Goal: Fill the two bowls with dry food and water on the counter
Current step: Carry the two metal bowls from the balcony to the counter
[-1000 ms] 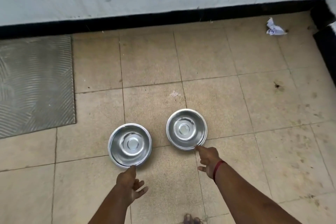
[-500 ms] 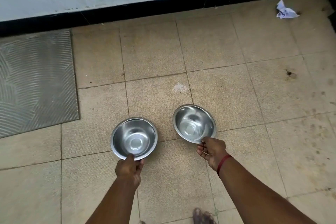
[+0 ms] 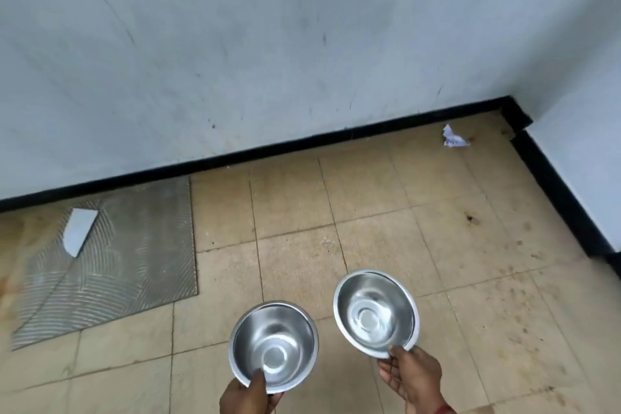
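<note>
Steel and empty, the left bowl [image 3: 274, 346] and the right bowl [image 3: 376, 311] are held side by side above the tiled floor [image 3: 470, 262]. The left hand [image 3: 250, 393] pinches its bowl's near rim, thumb inside. The right hand [image 3: 411, 376] grips the other's near rim. Crumpled paper [image 3: 453, 138] lies near the corner.

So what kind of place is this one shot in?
Likely a bare room corner, indoors: stained beige floor tiles, a scuffed pale wall with black skirting, and a grey ridged mat. No counter shows.
</note>
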